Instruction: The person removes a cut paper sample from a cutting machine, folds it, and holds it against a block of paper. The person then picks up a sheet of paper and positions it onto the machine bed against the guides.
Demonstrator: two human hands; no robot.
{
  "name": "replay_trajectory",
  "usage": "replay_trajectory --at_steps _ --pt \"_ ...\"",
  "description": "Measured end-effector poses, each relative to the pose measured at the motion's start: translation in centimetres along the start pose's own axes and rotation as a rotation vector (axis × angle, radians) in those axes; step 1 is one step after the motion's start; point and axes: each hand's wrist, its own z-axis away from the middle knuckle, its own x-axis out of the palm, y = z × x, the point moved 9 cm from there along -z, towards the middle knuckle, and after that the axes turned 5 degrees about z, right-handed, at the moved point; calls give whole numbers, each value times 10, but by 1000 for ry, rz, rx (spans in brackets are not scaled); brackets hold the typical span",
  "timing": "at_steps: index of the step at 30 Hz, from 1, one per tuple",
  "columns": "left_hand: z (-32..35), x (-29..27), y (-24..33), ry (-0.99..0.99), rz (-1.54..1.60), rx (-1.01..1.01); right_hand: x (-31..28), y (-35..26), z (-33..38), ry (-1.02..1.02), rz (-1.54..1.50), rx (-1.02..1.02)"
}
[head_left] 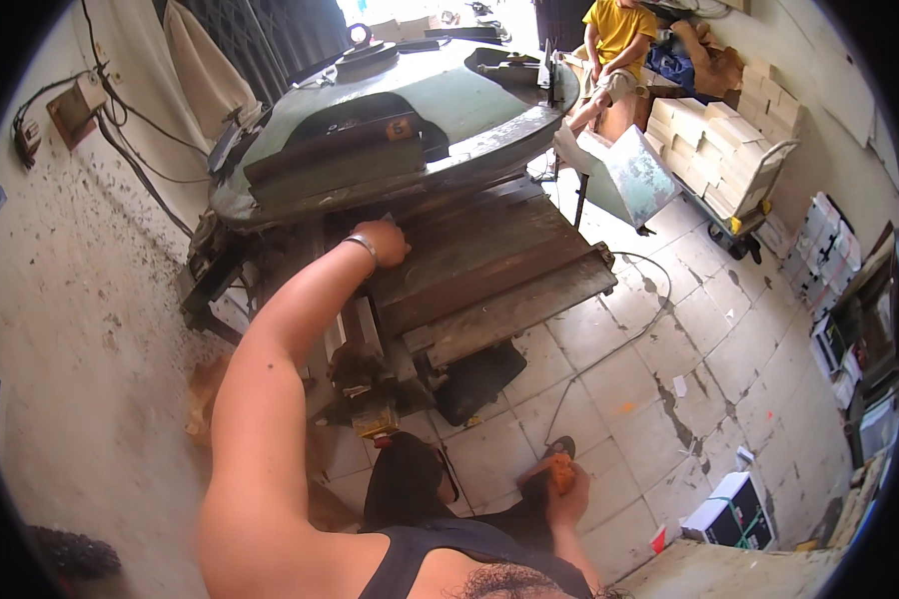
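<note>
My left arm reaches forward to a large, worn green machine [449, 110]. On its dark metal bed [479, 250], just under the overhanging upper part, is my left hand [385, 243], with a metal bracelet at the wrist. Its fingers are curled in; a small greyish bit shows at their far side, too small to name. Low over the floor, beside my knee, my right hand [569, 496] is closed around a crumpled orange piece [561, 471], cloth-like or sponge-like. A wooden-looking board [509, 324] runs along the bed's near edge.
A person in a yellow shirt [619, 35] sits at the back right. Stacked pale cartons [719, 150] stand on a trolley [734, 230]. A cable [659, 314] loops over the tiled floor. A strapped black-and-white box [734, 514] lies at lower right.
</note>
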Motion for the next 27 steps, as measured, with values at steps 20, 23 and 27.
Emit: replay_trajectory --at_steps 20,23,27 --pt "413 -53 119 1366 449 824 0 13 2 -12 -72 -93" --pt "440 -32 116 1403 535 727 2 13 3 8 -102 -130" --pt "448 -1 111 1198 1010 600 6 17 5 22 -127 -174"
